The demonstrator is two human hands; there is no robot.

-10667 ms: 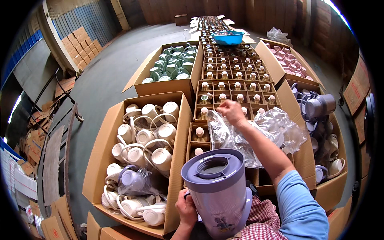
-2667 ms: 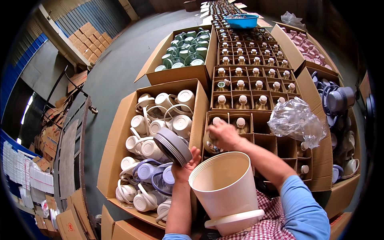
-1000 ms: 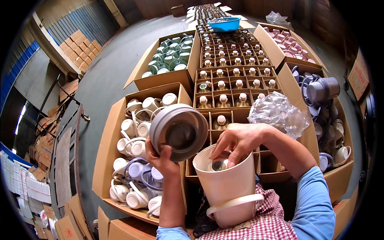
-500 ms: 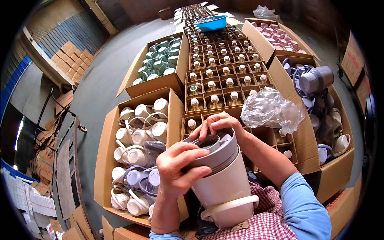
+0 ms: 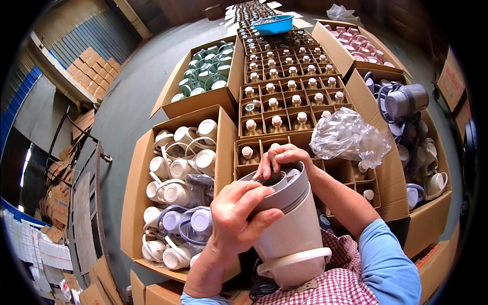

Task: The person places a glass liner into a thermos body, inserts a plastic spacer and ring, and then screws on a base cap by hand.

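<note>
Against my checked apron I have a cream plastic thermos-like casing, tilted, its open end up and away from me. A grey ring goes round that open end, and a white band or handle circles the lower part. My left hand grips the ring's left side, thumb outside. Curled over the far rim is my right hand, its fingertips at the opening by a round grey inner part. What the fingertips touch inside is partly hidden.
Cartons of cream casings and green ones stand left; pink and purple ones right. Ahead run divided cartons of silvery bottles with white caps. A blue basin sits farther off. Crumpled clear plastic lies right.
My left hand has shifted slightly right and the casing has moved a little with it. My right fingers have curled in closer at the rim. The whole view has shifted slightly.
</note>
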